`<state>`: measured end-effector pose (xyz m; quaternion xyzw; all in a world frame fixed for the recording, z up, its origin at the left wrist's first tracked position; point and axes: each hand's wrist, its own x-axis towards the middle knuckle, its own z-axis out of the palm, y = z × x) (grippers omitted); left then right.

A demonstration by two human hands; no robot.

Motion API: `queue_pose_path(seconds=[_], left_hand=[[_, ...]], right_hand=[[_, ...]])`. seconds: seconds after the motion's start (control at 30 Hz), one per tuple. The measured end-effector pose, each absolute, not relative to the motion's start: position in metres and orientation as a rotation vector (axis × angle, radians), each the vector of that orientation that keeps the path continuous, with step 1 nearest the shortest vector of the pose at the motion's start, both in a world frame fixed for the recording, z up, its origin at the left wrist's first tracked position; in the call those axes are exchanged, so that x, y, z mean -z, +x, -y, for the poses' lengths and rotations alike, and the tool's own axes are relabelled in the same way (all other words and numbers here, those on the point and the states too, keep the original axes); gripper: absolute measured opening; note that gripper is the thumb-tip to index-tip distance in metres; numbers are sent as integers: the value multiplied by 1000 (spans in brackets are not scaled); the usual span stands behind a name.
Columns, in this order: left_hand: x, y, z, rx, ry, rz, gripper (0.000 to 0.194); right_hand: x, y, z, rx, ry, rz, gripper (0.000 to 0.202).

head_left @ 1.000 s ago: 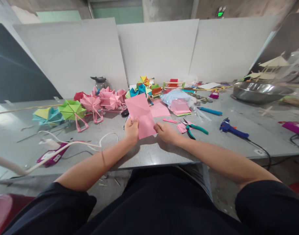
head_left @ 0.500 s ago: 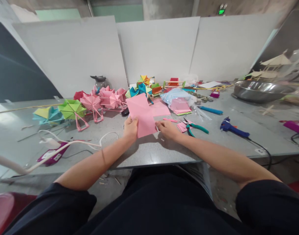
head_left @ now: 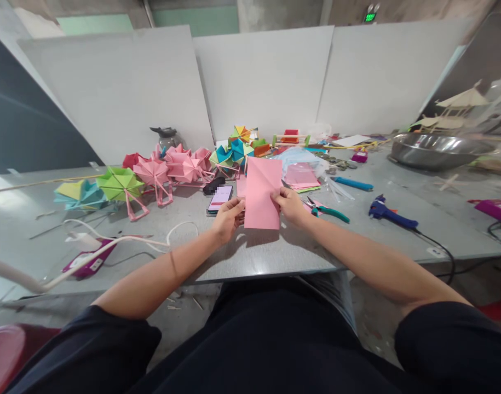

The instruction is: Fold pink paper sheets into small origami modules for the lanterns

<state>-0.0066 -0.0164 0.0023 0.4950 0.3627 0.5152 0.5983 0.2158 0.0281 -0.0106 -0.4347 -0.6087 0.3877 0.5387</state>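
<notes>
A creased pink paper sheet (head_left: 263, 191) is held upright above the table, between both hands. My right hand (head_left: 288, 203) pinches its right edge, thumb on the near face. At the left edge my left hand (head_left: 230, 216) grips the paper with its thumb and fingers; part of the fingertips is hidden. Behind the sheet, more pink paper (head_left: 241, 185) lies partly covered. A phone (head_left: 220, 198) lies just beyond my left hand. To the right of my right hand are teal-handled pliers (head_left: 330, 212).
Folded pink paper shapes (head_left: 154, 172) and a green one (head_left: 119, 184) stand at the left, near a white cable (head_left: 139, 239). A blue glue gun (head_left: 392, 214) and a metal bowl (head_left: 437, 152) are on the right. White panels (head_left: 262, 87) close off the back.
The pink sheet has moved right and turned straighter, with my right hand now higher on its edge. My left hand has shifted slightly right, and the phone has come into view.
</notes>
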Motion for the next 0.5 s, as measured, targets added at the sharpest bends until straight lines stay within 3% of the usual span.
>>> queue_pose_path(seconds=[0.5], left_hand=[[1,-3,21,-1127,1237,-741,24]], right_hand=[[22,208,-25,-1190,-905,1267,46]])
